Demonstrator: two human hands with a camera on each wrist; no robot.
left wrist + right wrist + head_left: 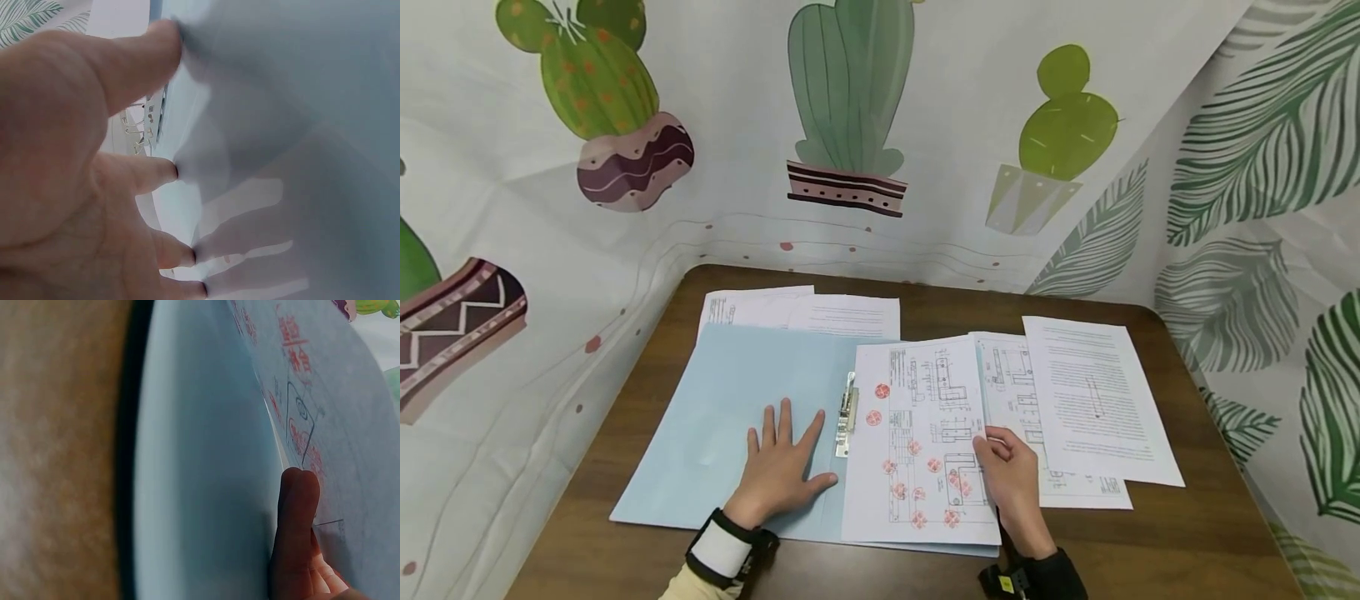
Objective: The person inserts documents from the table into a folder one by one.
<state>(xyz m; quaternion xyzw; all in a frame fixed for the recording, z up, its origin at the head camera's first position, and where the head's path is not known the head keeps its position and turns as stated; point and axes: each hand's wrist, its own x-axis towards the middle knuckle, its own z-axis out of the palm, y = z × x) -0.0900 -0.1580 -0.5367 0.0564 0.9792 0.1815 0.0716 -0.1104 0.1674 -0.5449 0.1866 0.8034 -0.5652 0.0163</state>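
Note:
A light blue file folder (715,408) lies spread out on the table, with a metal lever clip (847,417) along its fold. My left hand (778,475) rests on the folder's left cover, fingers spread; in the left wrist view its fingertips touch the blue surface. Over the right cover is a white drawing sheet (917,433) with several red stamps. My right hand (1011,479) pinches this sheet's right edge between thumb and fingers. In the right wrist view the held sheet (350,425) stands away from the blue cover (206,437).
Right of the folder, a printed text page (1097,408) partly covers another drawing sheet (1075,492). More papers (850,312) stick out behind the folder's left cover. The brown table (1195,533) meets a cloth backdrop (737,183) printed with cacti and leaves.

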